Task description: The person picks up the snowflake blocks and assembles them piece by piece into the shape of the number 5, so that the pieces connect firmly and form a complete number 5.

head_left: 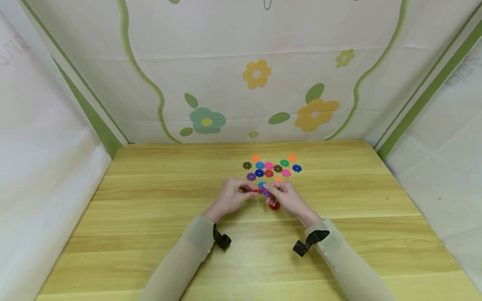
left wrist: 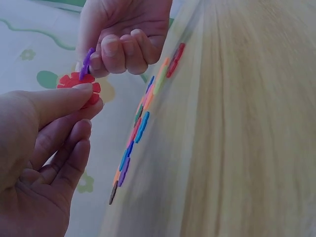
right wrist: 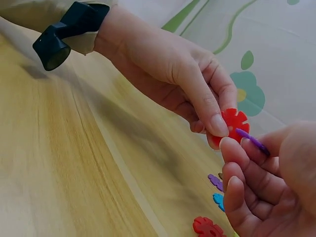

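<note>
Sleeves [head_left: 180,259] cross a woodgrain tabletop [head_left: 150,200] bearing discs [head_left: 269,173], flowered cloth [head_left: 211,75] behind.

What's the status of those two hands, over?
Left hand pinching red, notched, flower-shaped plastic disc. Right hand pinching purple, notched, flower-shaped plastic disc. Discs appear to touch, held above wood-grain tabletop. Nothing seen blocking; loose multicoloured discs nearby.

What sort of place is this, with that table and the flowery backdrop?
Probably a small screened-off workspace, perhaps for play or crafts: there's a wood-grain table, a flower-printed backdrop rising right behind it, and colorful notched discs lying on the wood.
</note>
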Motion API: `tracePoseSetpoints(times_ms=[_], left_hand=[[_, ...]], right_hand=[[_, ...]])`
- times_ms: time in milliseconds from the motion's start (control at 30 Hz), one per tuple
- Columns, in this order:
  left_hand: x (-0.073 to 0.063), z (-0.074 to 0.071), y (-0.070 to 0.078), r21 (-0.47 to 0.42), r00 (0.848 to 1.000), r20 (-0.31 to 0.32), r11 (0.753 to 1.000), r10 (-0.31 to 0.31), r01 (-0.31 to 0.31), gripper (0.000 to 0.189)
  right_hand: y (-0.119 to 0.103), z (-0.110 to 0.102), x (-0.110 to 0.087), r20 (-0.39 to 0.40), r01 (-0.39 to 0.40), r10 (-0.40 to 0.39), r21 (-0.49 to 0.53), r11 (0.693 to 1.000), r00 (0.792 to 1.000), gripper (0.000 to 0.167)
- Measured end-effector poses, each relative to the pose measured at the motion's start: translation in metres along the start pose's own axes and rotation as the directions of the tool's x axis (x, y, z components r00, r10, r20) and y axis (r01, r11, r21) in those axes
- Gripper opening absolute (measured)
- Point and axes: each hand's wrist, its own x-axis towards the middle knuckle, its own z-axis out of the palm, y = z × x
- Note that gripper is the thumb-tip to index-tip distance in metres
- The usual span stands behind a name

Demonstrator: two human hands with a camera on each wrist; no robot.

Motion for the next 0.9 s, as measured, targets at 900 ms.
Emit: tracePoseSetpoints(times_ms=[900], left_hand=[[0.008,0.001,-0.006,-0.075,0.998,-0.045,0.996,-0.051,0.047,0.022]], right_hand=[[0.004,-0.020,-0.006,-0.033,-0.034,0.037,0.086,0.996,0.999,0.029]])
